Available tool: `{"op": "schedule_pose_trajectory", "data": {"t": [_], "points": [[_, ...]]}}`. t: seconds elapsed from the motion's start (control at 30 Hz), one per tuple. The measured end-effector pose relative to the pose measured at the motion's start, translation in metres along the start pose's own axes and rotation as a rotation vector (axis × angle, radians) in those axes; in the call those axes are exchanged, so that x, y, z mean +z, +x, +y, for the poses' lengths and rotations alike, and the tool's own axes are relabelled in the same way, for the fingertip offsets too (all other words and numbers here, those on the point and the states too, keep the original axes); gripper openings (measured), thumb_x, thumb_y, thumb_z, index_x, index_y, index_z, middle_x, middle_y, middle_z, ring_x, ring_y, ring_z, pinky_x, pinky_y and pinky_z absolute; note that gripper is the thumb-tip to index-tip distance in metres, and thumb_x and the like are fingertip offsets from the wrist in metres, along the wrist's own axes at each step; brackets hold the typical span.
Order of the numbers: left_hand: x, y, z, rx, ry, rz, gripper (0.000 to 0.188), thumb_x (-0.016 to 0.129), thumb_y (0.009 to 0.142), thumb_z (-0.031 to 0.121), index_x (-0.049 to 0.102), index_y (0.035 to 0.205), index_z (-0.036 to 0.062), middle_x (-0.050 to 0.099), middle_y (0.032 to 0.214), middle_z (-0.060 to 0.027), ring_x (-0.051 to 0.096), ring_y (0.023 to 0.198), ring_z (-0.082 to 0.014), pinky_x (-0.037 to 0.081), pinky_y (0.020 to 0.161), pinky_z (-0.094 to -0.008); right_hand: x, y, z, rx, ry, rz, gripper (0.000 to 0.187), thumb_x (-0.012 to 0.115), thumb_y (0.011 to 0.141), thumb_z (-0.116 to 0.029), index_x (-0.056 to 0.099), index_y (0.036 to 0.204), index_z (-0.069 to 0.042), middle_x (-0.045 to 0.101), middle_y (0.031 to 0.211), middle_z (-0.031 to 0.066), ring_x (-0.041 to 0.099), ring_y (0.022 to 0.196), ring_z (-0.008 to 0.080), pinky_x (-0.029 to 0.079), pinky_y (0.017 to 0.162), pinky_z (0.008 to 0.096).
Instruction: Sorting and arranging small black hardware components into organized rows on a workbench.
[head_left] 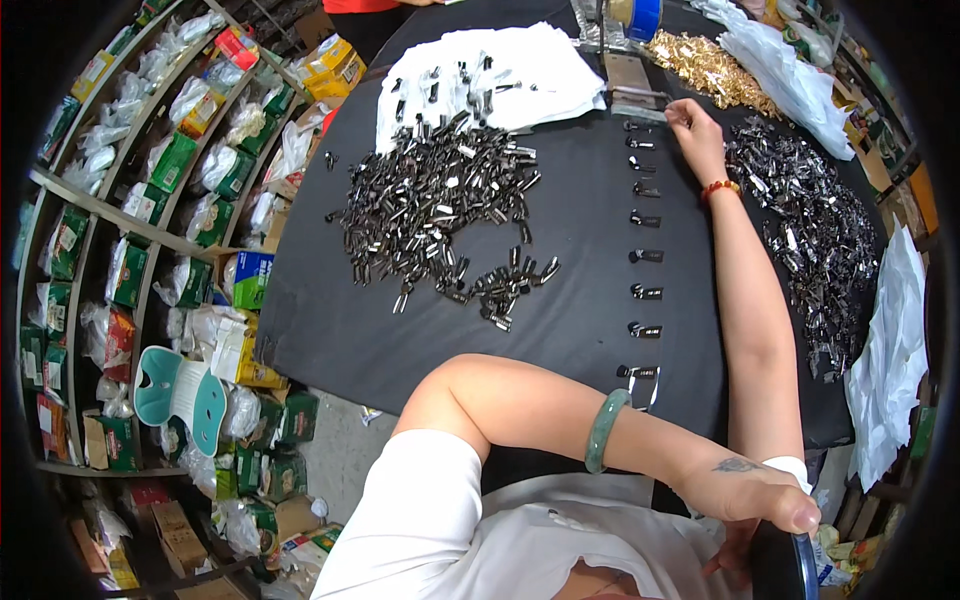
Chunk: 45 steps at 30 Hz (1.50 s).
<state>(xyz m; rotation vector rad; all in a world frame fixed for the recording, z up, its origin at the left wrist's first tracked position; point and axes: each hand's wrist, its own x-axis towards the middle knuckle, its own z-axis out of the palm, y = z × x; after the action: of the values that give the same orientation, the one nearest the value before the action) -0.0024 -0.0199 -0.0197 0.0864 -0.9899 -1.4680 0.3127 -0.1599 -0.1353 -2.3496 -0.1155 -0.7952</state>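
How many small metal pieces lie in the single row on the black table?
9 metal pieces in one row on the black table, running from near the right hand down to the near edge; more may be hidden.

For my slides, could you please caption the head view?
Right hand reaches a row of metal clips on black table.

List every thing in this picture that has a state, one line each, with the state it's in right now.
Right hand: stretched out, fingers at the far end of the row of clips.
Left hand: near the body, gripping a dark rounded object.
Row of small dark metal clips: laid singly in a line, spaced apart.
Big pile of dark metal clips: heaped loosely, scattered.
Gold metal pieces: heaped.
White cloth sheet: spread flat, wrinkled.
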Motion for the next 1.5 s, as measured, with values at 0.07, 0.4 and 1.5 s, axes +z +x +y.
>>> {"op": "schedule_pose_trajectory", "data": {"t": [0.07, 0.4, 1.5], "points": [[-0.001, 0.000, -0.009, 0.013, 0.150, 0.030, 0.065, 0.035, 0.081, 0.055, 0.063, 0.086, -0.0030, 0.059, 0.069, -0.0162, 0.051, 0.049, -0.0203, 0.049, 0.044, -0.0307, -0.006, -0.005, -0.005, -0.068, 0.073, 0.042, 0.018, 0.060, 0.082, -0.023, 0.062, 0.095, -0.010, 0.067, 0.082, 0.0032, 0.061, 0.069, 0.0206, 0.046, 0.061, 0.0315], [0.020, -0.005, -0.044, -0.053, 0.061, 0.032, 0.061, 0.039, 0.080, 0.051, 0.064, 0.086, -0.0044, 0.061, 0.068, -0.0169, 0.056, 0.052, -0.0230, 0.050, 0.046, -0.0303, -0.091, -0.093, -0.113, -0.017, 0.450, -0.309, 0.011, 0.056, 0.085, -0.010, 0.058, 0.090, -0.001, 0.059, 0.084, -0.0021, 0.047, 0.070, 0.0043, 0.036, 0.063, 0.0171], [0.042, 0.001, -0.090, -0.164, -0.356, -0.095, 0.032, 0.036, 0.094, 0.025, 0.055, 0.092, 0.0003, 0.052, 0.076, -0.0059, 0.046, 0.064, -0.0142, 0.043, 0.060, -0.0239, -0.194, -0.235, -0.161, -0.156, -0.336, -0.916, 0.039, 0.042, 0.092, -0.039, 0.049, 0.075, -0.004, 0.050, 0.049, 0.0099, 0.051, 0.040, 0.0257, 0.039, 0.044, 0.0288]]}}
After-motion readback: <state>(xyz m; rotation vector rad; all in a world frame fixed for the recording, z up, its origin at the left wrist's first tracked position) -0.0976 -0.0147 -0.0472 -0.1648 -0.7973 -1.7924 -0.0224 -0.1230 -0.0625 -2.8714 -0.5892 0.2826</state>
